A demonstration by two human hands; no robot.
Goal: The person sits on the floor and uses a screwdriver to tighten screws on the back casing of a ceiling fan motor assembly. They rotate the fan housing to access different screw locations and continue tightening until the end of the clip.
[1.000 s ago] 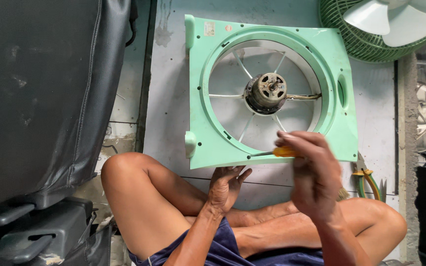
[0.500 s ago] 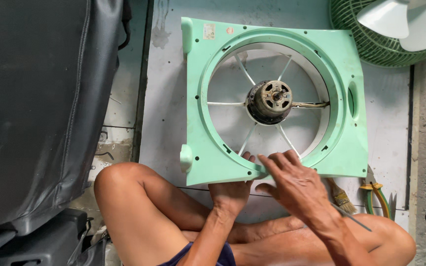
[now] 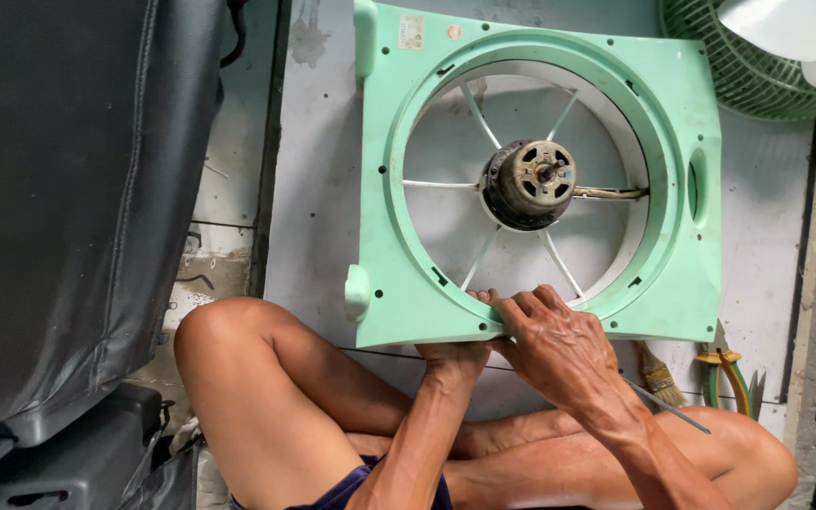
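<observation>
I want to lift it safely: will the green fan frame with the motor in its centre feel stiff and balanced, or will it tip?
The green fan frame looks like rigid moulded plastic, so probably stiff. The metal motor hangs on thin spokes, so the weight likely sits centrally. Both hands grip only the near edge, so the far side may sag.

We see even, soft daylight with no hard glare. The square mint-green plastic fan housing (image 3: 540, 179) is bright and sharply focused, its rim casting only a faint shadow on the grey floor. The black padded vinyl seat (image 3: 68, 208) at left falls darker, with a dull sheen. Straight lines bow slightly toward the frame edges. Nothing looks motion-blurred.
</observation>
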